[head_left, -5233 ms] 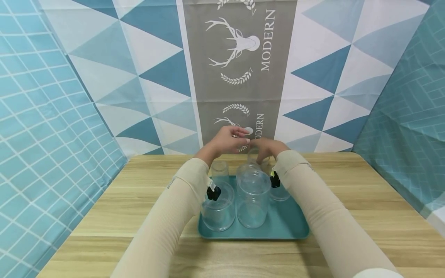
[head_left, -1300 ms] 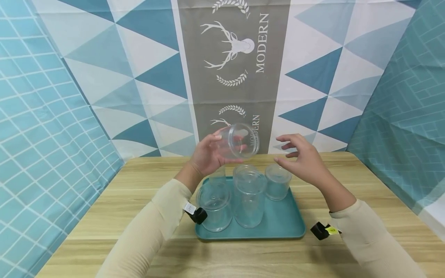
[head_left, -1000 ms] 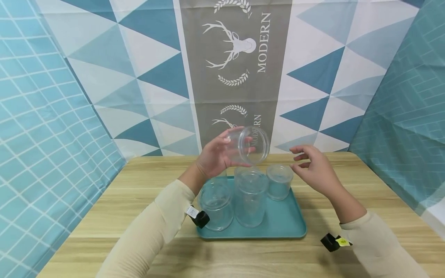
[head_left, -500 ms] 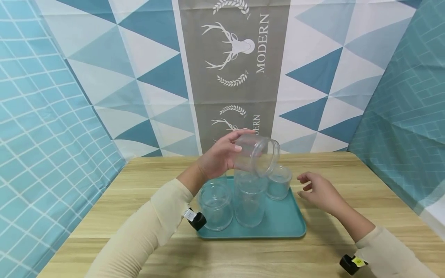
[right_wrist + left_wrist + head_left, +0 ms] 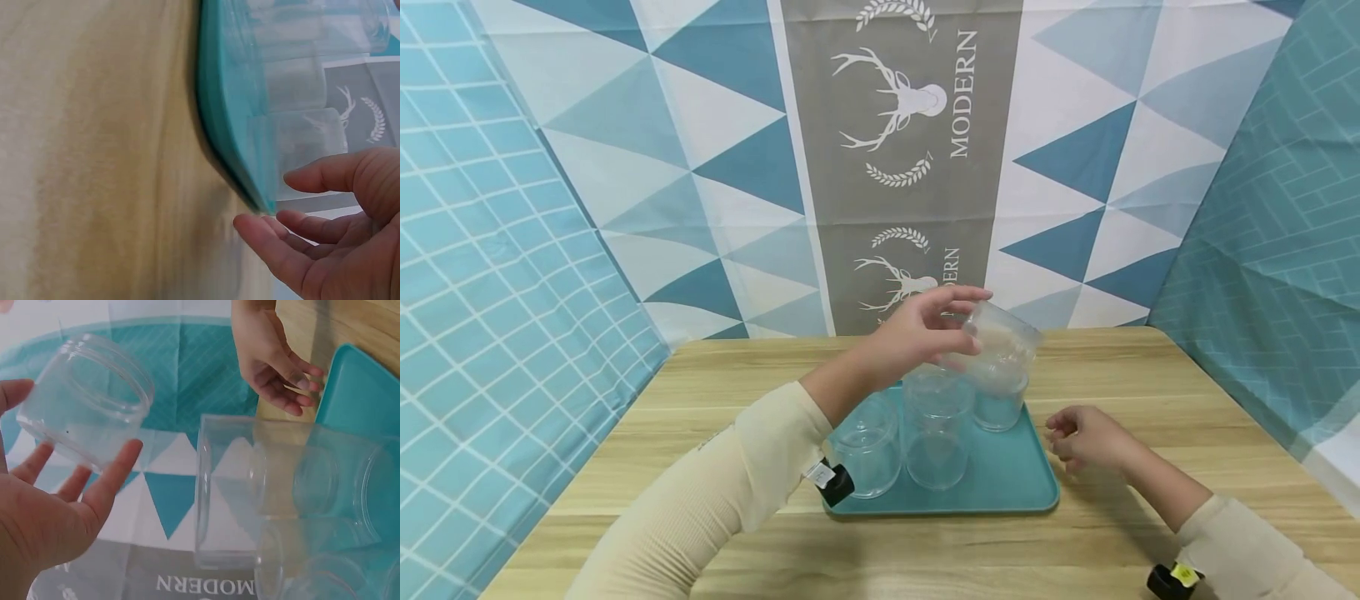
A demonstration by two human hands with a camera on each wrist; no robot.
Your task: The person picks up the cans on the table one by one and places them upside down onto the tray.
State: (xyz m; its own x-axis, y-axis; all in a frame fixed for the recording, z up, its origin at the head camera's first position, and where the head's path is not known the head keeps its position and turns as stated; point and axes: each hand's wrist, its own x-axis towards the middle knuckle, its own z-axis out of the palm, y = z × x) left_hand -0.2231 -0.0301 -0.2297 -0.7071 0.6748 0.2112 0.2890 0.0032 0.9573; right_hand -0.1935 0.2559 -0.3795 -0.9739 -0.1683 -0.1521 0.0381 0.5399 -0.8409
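Observation:
My left hand [image 5: 928, 333] grips a clear plastic jar [image 5: 1000, 337] above the back right of the teal tray [image 5: 1011, 492]. The jar is tilted, its rimmed mouth pointing right. In the left wrist view, thumb and fingers wrap the base end of this jar [image 5: 81, 406]. My right hand [image 5: 1090, 437] is low beside the tray's right edge, fingers loosely curled around nothing. Seen from the right wrist, that hand [image 5: 344, 231] has thumb and fingertips apart, right by the tray corner. Below the held jar stands a short clear jar [image 5: 997, 410], partly hidden behind it.
A wide clear jar [image 5: 868, 458] stands at the tray's front left, with a tall clear container [image 5: 936, 450] beside it. Other clear containers are partly hidden by my left arm. The tray lies on a wooden table [image 5: 760, 533] before a patterned cloth [image 5: 745, 167].
Both hands were together at the tray's back at first. Since then my left hand has carried the jar rightward, turning its mouth to the right. My right hand has dropped beside the tray.

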